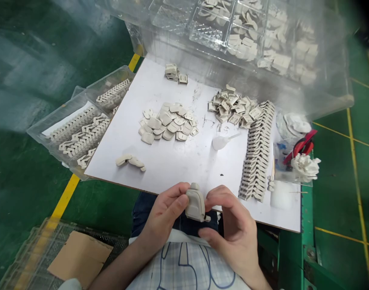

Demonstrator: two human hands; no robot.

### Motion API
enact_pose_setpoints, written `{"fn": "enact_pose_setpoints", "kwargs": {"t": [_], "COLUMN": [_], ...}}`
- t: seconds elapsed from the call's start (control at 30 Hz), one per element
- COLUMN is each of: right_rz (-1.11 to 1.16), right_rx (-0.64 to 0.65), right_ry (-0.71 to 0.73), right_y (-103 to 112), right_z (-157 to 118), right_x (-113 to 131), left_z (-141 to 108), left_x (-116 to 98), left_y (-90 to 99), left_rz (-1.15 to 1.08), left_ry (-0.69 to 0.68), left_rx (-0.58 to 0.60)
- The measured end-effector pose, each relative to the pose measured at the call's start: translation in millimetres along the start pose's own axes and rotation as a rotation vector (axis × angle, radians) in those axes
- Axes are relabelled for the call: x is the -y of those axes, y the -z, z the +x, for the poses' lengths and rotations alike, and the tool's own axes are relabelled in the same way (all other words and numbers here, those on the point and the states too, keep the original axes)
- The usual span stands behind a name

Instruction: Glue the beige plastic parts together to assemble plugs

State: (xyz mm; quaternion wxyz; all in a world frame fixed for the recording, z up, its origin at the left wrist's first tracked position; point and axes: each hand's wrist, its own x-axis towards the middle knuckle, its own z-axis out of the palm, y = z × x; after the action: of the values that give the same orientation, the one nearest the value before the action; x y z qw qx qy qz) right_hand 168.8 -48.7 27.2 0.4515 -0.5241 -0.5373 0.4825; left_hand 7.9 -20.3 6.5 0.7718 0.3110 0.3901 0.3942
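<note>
Over the board's front edge, my left hand [168, 211] pinches a small beige toy car seat back [195, 204] with a headrest-like knob on top. My right hand [237, 219] is at the piece's right side, its curled fingertips close to or touching the edge. The right thumb stands apart below, and nothing shows in that hand's grip. Two loose angled beige pieces [130, 162] lie to the left on the white board [184, 165]. Farther back sits a pile of rounded beige panels [169, 121]. A white dropper bottle [221, 142] lies right of it.
A heap of flat beige parts [232, 105] adjoins a long interlocked row [258, 155] on the right. Red-handled pliers [302, 147] lie beyond. Clear parts trays [78, 90] stand left; a compartmented tray [208, 34] overhangs the back. Cardboard [81, 257] lies lower left.
</note>
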Motion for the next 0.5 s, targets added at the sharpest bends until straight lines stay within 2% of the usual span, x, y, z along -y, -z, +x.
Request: {"fn": "enact_pose_setpoints", "kwargs": {"t": [0.13,0.23,0.37,0.43,0.5], "right_rz": [0.014,0.135,0.278,0.309,0.197], "right_rx": [-0.043,-0.067,-0.001,0.033,0.063], "right_ry": [-0.011,-0.087,-0.188,-0.206,-0.178], "right_y": [-1.6,0.4,-3.1,-4.6,1.7], "right_z": [0.7,6.2,12.5,12.5,13.1], "right_x": [-3.3,-7.7,-12.9,-11.9,-5.9], "left_z": [-1.0,2.0,13.9,19.7,23.6], "left_x": [0.8,2.9,9.0,11.8,13.5], "left_y": [5.4,10.4,13.3,13.9,15.3], "left_rz": [0.141,0.186,0.062,-0.044,-0.128], "left_ry": [-0.153,-0.140,-0.135,-0.137,-0.141], "left_rx": [-0.017,-0.008,0.019,0.110,0.185]}}
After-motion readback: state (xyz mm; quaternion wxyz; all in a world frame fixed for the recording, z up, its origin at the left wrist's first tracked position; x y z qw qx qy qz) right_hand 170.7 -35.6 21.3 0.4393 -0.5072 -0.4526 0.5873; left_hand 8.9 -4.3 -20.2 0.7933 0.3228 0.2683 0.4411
